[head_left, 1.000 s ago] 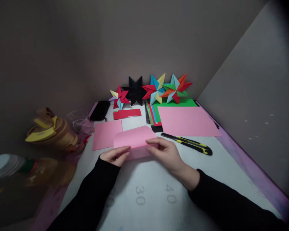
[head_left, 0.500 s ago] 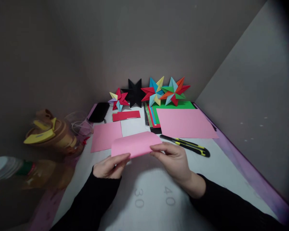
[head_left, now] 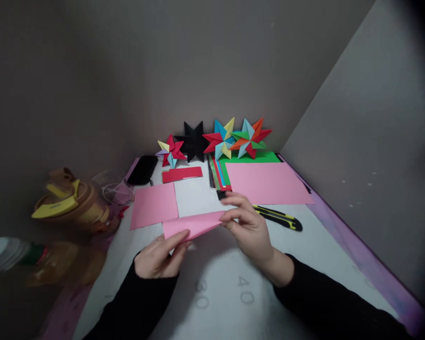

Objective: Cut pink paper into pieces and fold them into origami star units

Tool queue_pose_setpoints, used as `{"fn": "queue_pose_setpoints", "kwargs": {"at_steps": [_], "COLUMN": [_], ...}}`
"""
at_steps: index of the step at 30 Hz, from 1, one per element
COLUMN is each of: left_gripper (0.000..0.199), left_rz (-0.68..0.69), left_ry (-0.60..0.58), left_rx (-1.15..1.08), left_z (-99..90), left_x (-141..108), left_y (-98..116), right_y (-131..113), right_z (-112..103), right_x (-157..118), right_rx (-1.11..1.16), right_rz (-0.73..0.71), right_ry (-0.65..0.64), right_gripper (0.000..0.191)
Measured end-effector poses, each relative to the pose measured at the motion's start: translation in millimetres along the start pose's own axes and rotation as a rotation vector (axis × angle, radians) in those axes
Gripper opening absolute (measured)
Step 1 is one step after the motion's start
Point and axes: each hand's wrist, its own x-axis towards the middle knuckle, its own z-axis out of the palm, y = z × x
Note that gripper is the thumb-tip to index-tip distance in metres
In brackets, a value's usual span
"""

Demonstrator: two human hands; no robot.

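Observation:
A piece of pink paper (head_left: 194,225), folded over on itself, is held above the table between both hands. My left hand (head_left: 161,255) pinches its near left part between thumb and fingers. At the right end, my right hand (head_left: 250,231) grips the corner with thumb and index finger while its other fingers are lifted. Behind the folded piece lies a flat pink paper square (head_left: 152,205). A black and yellow utility knife (head_left: 281,218) rests just beyond my right hand, which covers its front end.
Several folded paper stars (head_left: 251,138) lean against the back wall. Before them lie red paper strips (head_left: 182,174), a black phone (head_left: 142,170) and a large pink sheet (head_left: 269,184) on coloured papers. A brown cup (head_left: 88,203) and a bottle (head_left: 56,262) are at the left.
The pink paper has tilted and looks narrower, its upper edge lowered. My right hand's upper fingers have lifted off it. The whole view has shifted slightly.

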Motion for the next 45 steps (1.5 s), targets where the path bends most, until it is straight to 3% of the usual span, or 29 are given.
{"fn": "queue_pose_setpoints", "kwargs": {"at_steps": [3,9,11,15,17,22,29,34,38,41,43,45], "left_gripper": [0.019,0.017,0.023,0.034,0.033,0.019,0.019,0.017,0.014,0.004,0.008,0.017], "left_rz": [-0.072,-0.059,-0.049,0.211,0.351,0.370,0.463,0.480,0.492,0.408,0.123,-0.152], "left_ry": [0.026,0.034,0.016,0.075,0.030,0.007,-0.019,-0.028,0.005,-0.014,-0.017,-0.019], "left_rx": [-0.010,-0.169,-0.105,0.228,0.278,0.199,0.247,0.301,0.396,0.365,0.092,-0.229], "left_z": [0.7,0.0,-3.0,-11.4,-13.3,-9.1,-7.4,-13.1,-23.3,-28.2,-26.0,-19.0], "left_x": [5.7,13.1,17.0,25.9,27.4,20.3,9.6,17.6,31.8,38.3,37.3,32.0], "left_y": [4.6,-5.9,-9.3,-2.0,9.7,37.4,40.8,35.7,11.5,-15.3,-26.0,-26.3], "right_y": [-3.3,-13.3,-17.0,-25.3,-30.1,-38.7,-39.4,-39.9,-37.8,-31.6,-26.4,-21.8], "right_z": [-2.7,-5.2,-6.1,-5.9,-4.2,0.6,3.9,-2.6,-24.6,-41.9,-46.5,-43.8], "right_x": [1.9,-1.7,-2.2,-3.1,-5.0,-12.2,-20.8,-12.5,8.9,23.7,28.1,27.2], "right_rx": [0.075,0.030,0.009,-0.056,-0.083,-0.129,-0.205,-0.217,-0.244,-0.245,-0.186,-0.094], "right_rz": [0.004,-0.011,-0.055,-0.144,-0.206,-0.303,-0.331,-0.287,-0.137,0.092,0.235,0.335], "right_ry": [-0.105,-0.124,-0.136,-0.155,-0.182,-0.214,-0.284,-0.240,-0.088,0.063,0.100,0.053], "right_gripper": [0.014,0.013,0.014,0.017,0.019,0.023,0.027,0.023,0.013,0.006,0.008,0.012]}}
